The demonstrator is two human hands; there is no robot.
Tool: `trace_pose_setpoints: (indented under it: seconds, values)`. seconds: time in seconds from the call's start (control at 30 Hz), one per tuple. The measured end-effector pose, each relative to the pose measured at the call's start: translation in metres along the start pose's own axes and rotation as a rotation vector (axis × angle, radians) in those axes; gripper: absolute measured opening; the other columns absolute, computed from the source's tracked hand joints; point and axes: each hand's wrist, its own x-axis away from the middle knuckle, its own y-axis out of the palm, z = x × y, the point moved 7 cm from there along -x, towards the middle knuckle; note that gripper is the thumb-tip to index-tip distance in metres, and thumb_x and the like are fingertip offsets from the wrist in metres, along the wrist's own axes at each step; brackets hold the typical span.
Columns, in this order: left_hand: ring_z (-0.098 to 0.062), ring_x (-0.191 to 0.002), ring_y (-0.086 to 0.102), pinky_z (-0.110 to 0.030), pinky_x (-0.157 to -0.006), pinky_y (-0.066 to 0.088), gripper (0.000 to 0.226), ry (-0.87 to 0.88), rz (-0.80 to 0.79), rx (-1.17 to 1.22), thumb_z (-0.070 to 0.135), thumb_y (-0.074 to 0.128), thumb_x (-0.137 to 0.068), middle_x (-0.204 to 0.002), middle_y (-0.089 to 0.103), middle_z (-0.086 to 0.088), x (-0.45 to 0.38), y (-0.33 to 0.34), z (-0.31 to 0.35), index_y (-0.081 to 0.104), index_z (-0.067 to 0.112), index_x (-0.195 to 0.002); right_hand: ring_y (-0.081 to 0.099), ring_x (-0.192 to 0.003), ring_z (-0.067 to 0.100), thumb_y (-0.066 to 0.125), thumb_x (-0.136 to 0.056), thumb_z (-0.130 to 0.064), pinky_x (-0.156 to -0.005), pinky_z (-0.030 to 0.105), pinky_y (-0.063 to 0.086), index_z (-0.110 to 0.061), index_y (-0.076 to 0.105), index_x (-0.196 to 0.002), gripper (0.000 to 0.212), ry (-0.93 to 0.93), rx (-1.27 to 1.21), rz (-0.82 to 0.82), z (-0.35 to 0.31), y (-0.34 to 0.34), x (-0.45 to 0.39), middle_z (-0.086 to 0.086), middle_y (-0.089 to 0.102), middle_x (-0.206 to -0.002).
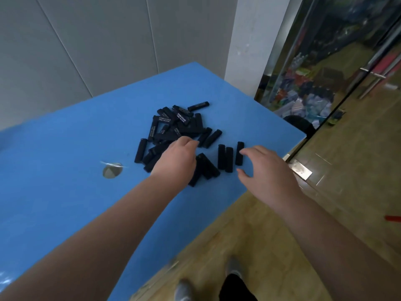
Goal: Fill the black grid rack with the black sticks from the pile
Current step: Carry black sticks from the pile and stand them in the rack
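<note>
**Reaching into the pile, no rack in sight**

Head view: I'm at the picking step, I judge. My left hand (178, 158) lies over the pile of black sticks (173, 131) on the blue desk (76, 137), fingers curled down among them; whether it grips one I cannot tell. My right hand (263, 168) hovers spread and empty beside three separate sticks (225, 156). Next I must pinch one and find the grid rack, which is not visible.

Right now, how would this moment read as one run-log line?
left hand: on pile of black plastic sticks | right hand: open by three sticks | rack: unseen | blue table
</note>
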Motion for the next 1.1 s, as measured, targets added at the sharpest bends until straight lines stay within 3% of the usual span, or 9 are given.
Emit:
trace_pose_setpoints:
  seconds: [0.17,0.27,0.37,0.47,0.63,0.77,0.87,0.97,1.1]
  values:
    - [-0.025,-0.115,0.050,-0.040,-0.095,0.048,0.030,-0.063,-0.060,-0.074,0.001,0.046,-0.095,-0.128,0.050,-0.005,-0.045,0.016,0.005,0.056,0.008,-0.123,0.056,-0.117,0.016,0.063,-0.094,-0.036,-0.094,0.028,0.046,-0.020,0.058,-0.133,0.043,-0.056,-0.045,-0.022,0.016,0.008,-0.034,-0.007,0.060,-0.126]
    - [-0.024,-0.103,0.050,-0.040,-0.086,0.052,0.034,-0.092,-0.129,-0.152,-0.007,0.047,-0.086,-0.116,0.050,-0.005,-0.067,0.028,0.006,0.058,0.010,-0.114,0.055,-0.119,0.015,0.063,-0.094,-0.037,-0.097,0.029,0.047,-0.020,0.058,-0.133,0.043,-0.091,-0.091,-0.041,0.026,0.010,-0.053,-0.007,0.060,-0.126]
    - [-0.021,-0.091,0.047,-0.038,-0.077,0.051,0.022,-0.134,-0.194,-0.228,-0.008,0.048,-0.084,-0.100,0.045,-0.003,-0.079,0.036,0.010,0.055,0.011,-0.093,0.055,-0.120,0.013,0.062,-0.095,-0.037,-0.098,0.029,0.047,-0.022,0.057,-0.134,0.043,-0.123,-0.127,-0.055,0.037,0.013,-0.071,-0.008,0.059,-0.128]
    - [-0.021,-0.085,0.045,-0.037,-0.074,0.050,0.019,-0.181,-0.196,-0.268,-0.007,0.051,-0.085,-0.093,0.043,-0.003,-0.086,0.040,0.009,0.052,0.012,-0.084,0.055,-0.120,0.013,0.062,-0.095,-0.037,-0.098,0.028,0.047,-0.022,0.058,-0.134,0.042,-0.162,-0.147,-0.052,0.045,0.014,-0.087,-0.009,0.059,-0.128]
    - [-0.018,-0.080,0.044,-0.032,-0.066,0.040,0.017,-0.244,-0.156,-0.300,0.009,0.059,-0.092,-0.085,0.043,0.002,-0.099,0.042,0.008,0.048,0.018,-0.083,0.053,-0.123,0.012,0.059,-0.097,-0.038,-0.098,0.027,0.045,-0.023,0.056,-0.136,0.042,-0.225,-0.150,-0.073,0.057,0.017,-0.106,-0.010,0.058,-0.131]
    - [-0.021,-0.076,0.048,-0.033,-0.060,0.038,0.005,-0.277,-0.143,-0.281,0.013,0.052,-0.093,-0.081,0.046,0.001,-0.102,0.037,0.015,0.049,0.016,-0.090,0.052,-0.123,0.011,0.058,-0.097,-0.039,-0.098,0.027,0.045,-0.023,0.056,-0.136,0.042,-0.269,-0.153,-0.095,0.065,0.019,-0.120,-0.010,0.057,-0.132]
    - [-0.022,-0.081,0.055,-0.035,-0.064,0.047,0.011,-0.330,-0.111,-0.226,0.012,0.051,-0.090,-0.087,0.054,-0.001,-0.099,0.033,0.012,0.056,0.014,-0.099,0.053,-0.123,0.012,0.058,-0.096,-0.038,-0.100,0.029,0.047,-0.023,0.057,-0.134,0.041,-0.311,-0.148,-0.102,0.066,0.022,-0.130,-0.011,0.057,-0.131]
    - [-0.018,-0.087,0.058,-0.031,-0.069,0.049,0.027,-0.395,-0.012,-0.037,0.015,0.052,-0.088,-0.100,0.060,0.002,-0.089,0.027,0.006,0.063,0.019,-0.112,0.055,-0.117,0.017,0.059,-0.095,-0.035,-0.095,0.033,0.049,-0.021,0.060,-0.129,0.037,-0.372,-0.106,-0.117,0.061,0.028,-0.140,-0.007,0.058,-0.125]
    - [-0.005,-0.074,0.063,-0.016,-0.062,0.045,0.026,-0.507,0.171,0.342,0.019,0.058,-0.088,-0.087,0.068,0.013,-0.070,0.011,0.003,0.067,0.026,-0.111,0.056,-0.106,0.024,0.060,-0.092,-0.024,-0.088,0.037,0.049,-0.016,0.063,-0.117,0.026,-0.557,0.038,-0.174,0.039,0.045,-0.155,-0.001,0.057,-0.113]
